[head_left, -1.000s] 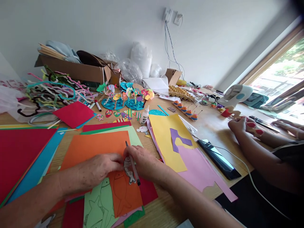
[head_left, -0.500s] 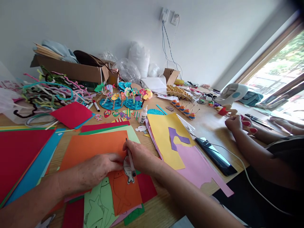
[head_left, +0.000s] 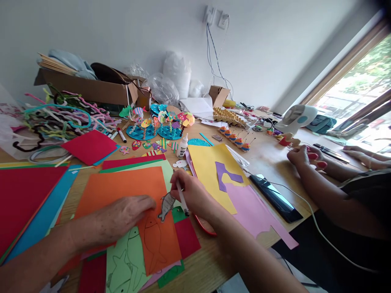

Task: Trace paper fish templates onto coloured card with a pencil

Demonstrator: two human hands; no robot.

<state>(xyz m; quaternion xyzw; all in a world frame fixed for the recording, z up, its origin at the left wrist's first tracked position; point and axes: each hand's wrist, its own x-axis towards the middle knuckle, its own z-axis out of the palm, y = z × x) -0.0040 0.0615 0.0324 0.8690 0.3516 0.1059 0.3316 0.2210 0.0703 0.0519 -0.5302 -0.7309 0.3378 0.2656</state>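
Note:
My left hand (head_left: 126, 215) lies on an orange paper sheet (head_left: 122, 181), fingers stretched and holding nothing. A pen (head_left: 182, 197) is in my right hand (head_left: 191, 189), its dark end pointing down toward me. A grey-and-white paper fish cut-out (head_left: 166, 206) hangs tilted at the right fingertips, which seem to pinch its upper end. Below it, a fish outline (head_left: 154, 238) is drawn on the orange sheet. More fish outlines show on a light green sheet (head_left: 126, 260) beside it. Part of a red-rimmed thing (head_left: 205, 226) shows under my right wrist.
Yellow paper (head_left: 210, 169) and pink paper (head_left: 253, 211) lie right, beside a dark phone-like device (head_left: 276, 199). A glue bottle (head_left: 182, 146), decorated paper fish (head_left: 146, 122) and pipe cleaners (head_left: 61, 114) stand beyond. Another person's hands (head_left: 301, 156) work at the right.
My right hand has moved right and away from my left hand, with the pen. The fish cut-out has shifted and tilted with it, uncovering more of the orange sheet. My left hand has barely moved.

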